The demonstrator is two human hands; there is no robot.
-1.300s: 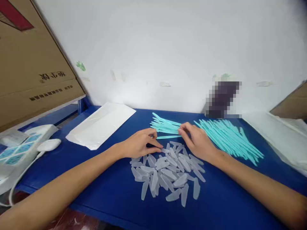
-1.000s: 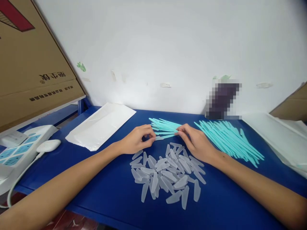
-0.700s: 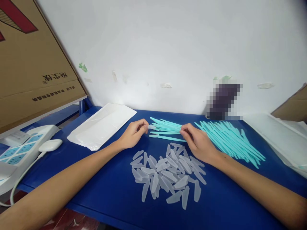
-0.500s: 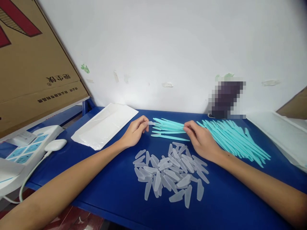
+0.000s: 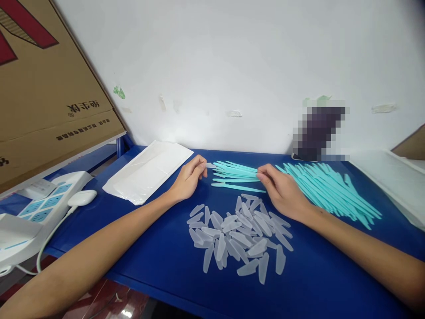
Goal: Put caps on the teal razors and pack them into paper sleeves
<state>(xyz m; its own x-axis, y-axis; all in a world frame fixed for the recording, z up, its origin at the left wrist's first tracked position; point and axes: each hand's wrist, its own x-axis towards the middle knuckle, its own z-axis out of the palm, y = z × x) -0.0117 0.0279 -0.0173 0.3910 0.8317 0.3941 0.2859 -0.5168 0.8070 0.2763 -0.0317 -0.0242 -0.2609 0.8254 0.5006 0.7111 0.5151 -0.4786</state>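
Observation:
My left hand point(image 5: 191, 177) is closed in a pinch on a translucent blade cover point(image 5: 210, 165), which points right. My right hand point(image 5: 280, 188) is closed, its thumb and fingertips pinching a slim teal eyebrow razor at the right end of a small group of teal razors point(image 5: 235, 170). The held razor's left end meets or nearly meets the cover; the exact contact is too small to tell. Below the hands lies a loose heap of translucent blade covers point(image 5: 239, 239). Behind my right hand, a larger pile of teal razors point(image 5: 332, 190) spreads to the right.
A white plastic packet point(image 5: 149, 170) lies at the back left of the blue table point(image 5: 159, 270). At the left are a power strip point(image 5: 49, 204) with a plugged-in white charger point(image 5: 82, 198) and a large cardboard box point(image 5: 49, 93). A clear bag point(image 5: 388, 181) is at the right.
The view has shifted slightly, moving everything a little right and up. Both hands keep their pinches, with the cover and razor held in nearly the same place.

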